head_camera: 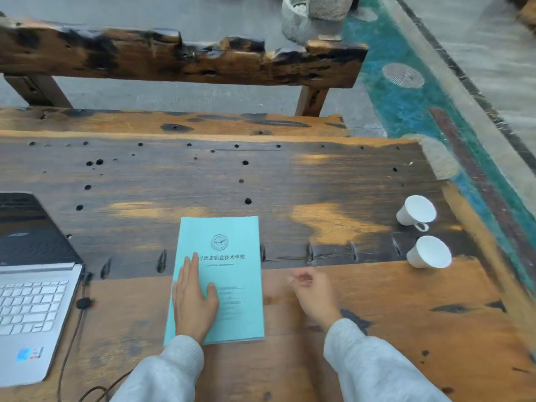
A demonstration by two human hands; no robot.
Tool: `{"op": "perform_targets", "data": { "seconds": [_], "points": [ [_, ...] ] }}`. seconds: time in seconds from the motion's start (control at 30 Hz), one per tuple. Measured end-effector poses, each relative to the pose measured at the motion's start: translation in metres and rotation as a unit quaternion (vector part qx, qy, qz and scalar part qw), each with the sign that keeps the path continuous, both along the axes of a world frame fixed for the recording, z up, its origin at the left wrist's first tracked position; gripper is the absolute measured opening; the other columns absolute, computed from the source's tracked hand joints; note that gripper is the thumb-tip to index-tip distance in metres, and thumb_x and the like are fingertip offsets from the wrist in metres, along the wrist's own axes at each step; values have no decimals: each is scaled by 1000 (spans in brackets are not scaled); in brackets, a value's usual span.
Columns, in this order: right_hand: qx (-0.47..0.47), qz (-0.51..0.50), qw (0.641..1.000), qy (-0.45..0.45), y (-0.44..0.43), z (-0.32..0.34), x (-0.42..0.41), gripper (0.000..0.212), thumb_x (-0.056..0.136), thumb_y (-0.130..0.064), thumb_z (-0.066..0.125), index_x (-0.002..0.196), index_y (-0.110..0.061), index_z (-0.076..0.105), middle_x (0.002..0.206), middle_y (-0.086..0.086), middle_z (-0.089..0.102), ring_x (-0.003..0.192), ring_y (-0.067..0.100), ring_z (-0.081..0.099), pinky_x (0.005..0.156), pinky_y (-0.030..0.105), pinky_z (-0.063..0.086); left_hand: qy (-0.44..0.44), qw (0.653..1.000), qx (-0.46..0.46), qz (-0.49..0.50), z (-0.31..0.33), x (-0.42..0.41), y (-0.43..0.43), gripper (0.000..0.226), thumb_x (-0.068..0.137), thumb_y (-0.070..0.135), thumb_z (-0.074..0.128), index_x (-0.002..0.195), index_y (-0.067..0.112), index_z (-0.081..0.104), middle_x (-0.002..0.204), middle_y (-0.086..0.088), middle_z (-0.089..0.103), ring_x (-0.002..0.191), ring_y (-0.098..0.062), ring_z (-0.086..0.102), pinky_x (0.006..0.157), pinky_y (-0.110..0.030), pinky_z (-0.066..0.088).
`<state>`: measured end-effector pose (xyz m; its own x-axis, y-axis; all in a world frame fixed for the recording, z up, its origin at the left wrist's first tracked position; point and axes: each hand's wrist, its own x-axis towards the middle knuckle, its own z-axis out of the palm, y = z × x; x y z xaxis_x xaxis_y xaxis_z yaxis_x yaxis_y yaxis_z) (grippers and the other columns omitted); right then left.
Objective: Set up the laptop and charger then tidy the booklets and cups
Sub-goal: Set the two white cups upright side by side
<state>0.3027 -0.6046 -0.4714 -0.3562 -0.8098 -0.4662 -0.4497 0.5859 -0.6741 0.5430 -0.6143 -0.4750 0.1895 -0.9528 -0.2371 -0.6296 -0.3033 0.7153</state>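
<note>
L hand (193, 297) flat, fingers spread, on booklet (229, 274), frame ctr. R hand (314, 294) loosely curled, empty, just right. Two cups (417, 213) on sides, far right. Laptop (32, 300) open, lower left.

The light blue booklet (222, 274) has a round grey badge printed near the top of its cover. Under the badge runs one line of big Chinese letters. The part that can be read says 远志职业技术学校; the left hand (193, 300) lies on the start of the line and hides it. A much smaller line sits right below, too tiny to read. Lower on the cover are a few short lines for filling in, also too faint to read. The laptop (32, 303) has two small stickers near its front edge, one blue, but their words are too blurry.
</note>
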Motion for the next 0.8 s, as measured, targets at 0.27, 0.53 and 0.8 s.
{"op": "perform_targets", "data": {
  "seconds": [0.27, 0.53, 0.8],
  "points": [
    [-87, -16, 989, 115, -17, 69, -145, 45, 91, -49, 61, 62, -15, 60, 55, 1, 62, 66, 20, 61, 68, 33, 45, 28, 984, -38, -172, 36, -143, -26, 59, 91, 9, 67, 147, 13, 48, 150, -4, 51, 140, -24, 46, 112, -25, 29],
    [-127, -37, 978, 161, -42, 76, -327, 9, 89, -32, 64, 83, -25, 63, 64, -11, 61, 81, 22, 61, 72, 29, 39, 49, 968, -26, -244, 34, -353, -26, 65, 91, 32, 70, 149, 17, 45, 153, 1, 49, 140, -17, 44, 111, -18, 26],
    [-77, 72, 979, 174, -76, 35, -402, 63, 84, -33, 73, 138, -13, 48, 130, 16, 56, 123, 36, 51, 99, 39, 40, -1, 983, 35, -180, 15, -508, -5, 101, 75, 67, 69, 151, 14, 29, 153, 0, 38, 137, -24, 41, 102, -38, 41]
  ]
}}
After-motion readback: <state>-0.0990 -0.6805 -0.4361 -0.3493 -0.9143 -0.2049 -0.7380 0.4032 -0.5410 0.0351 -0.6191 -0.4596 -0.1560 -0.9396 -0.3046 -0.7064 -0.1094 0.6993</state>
